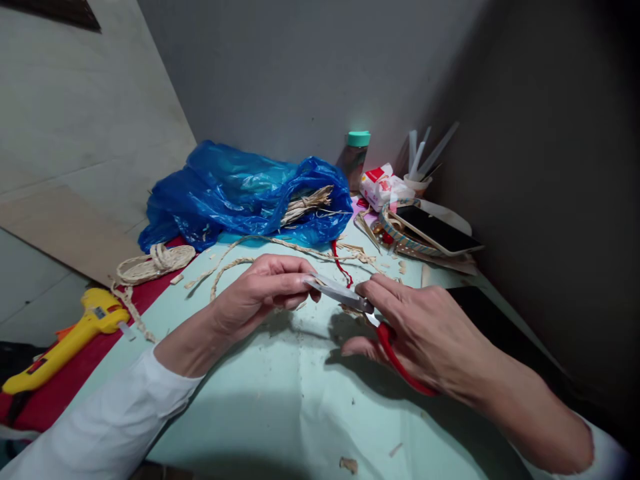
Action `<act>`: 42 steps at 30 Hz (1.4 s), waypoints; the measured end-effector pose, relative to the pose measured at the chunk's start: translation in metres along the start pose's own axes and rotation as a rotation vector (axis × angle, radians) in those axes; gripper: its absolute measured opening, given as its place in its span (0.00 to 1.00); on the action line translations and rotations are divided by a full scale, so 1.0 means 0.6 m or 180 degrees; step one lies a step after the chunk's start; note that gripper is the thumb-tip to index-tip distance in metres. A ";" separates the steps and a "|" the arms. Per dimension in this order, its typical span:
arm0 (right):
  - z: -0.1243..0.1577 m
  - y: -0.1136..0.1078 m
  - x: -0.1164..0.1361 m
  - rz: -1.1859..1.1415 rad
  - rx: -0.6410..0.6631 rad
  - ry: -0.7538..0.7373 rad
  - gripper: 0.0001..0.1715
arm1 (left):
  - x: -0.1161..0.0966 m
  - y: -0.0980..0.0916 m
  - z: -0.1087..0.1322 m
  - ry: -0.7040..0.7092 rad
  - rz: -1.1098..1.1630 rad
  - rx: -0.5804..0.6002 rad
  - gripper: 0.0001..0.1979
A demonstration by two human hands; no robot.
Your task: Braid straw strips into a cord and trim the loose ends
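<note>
Red-handled scissors (345, 293) are in my right hand (420, 327), its fingers wrapped round the handles and its thumb spread below. Their blades point left and reach the fingertips of my left hand (265, 287). My left hand is pinched at the blade tips; a small pale piece seems to lie there, too small to make out. Behind my hands a braided straw cord (230, 263) curves over the pale green table (280, 413). A red string (340, 263) lies just beyond the blades.
A blue plastic bag (225, 193) holds straw bundles (307, 203) at the back. At left are a yellow glue gun (75, 340) and a coiled braid (155, 263). A phone (435, 230), a tissue pack (383, 187), a green-lidded jar (355, 157) and a cup of sticks (417, 183) stand back right.
</note>
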State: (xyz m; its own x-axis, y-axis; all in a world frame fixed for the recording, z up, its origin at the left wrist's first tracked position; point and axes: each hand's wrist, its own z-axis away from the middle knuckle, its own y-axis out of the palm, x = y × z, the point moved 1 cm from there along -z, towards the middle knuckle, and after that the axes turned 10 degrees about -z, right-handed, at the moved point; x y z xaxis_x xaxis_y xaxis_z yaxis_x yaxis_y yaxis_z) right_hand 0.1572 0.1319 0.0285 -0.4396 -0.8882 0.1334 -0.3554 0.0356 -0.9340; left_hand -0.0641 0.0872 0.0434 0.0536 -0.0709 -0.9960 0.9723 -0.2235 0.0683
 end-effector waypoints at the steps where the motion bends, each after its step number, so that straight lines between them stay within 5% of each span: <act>1: 0.000 -0.001 -0.001 0.0050 -0.0001 -0.0005 0.26 | 0.000 0.000 0.000 -0.0009 0.0004 0.0015 0.08; 36: 0.007 0.006 -0.013 0.0201 0.0194 -0.0048 0.12 | -0.003 -0.008 -0.003 -0.0246 -0.0661 0.0254 0.15; 42: 0.001 0.003 -0.012 -0.0257 0.0127 0.0305 0.19 | -0.003 -0.010 -0.004 -0.0260 -0.0667 0.0161 0.15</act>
State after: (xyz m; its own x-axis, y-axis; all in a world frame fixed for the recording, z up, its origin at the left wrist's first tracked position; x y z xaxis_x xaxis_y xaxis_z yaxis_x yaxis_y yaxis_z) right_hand 0.1602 0.1380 0.0257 -0.4883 -0.8396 0.2380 -0.3605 -0.0543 -0.9312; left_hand -0.0697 0.0908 0.0447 -0.1689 -0.0957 -0.9810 0.9475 -0.2899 -0.1349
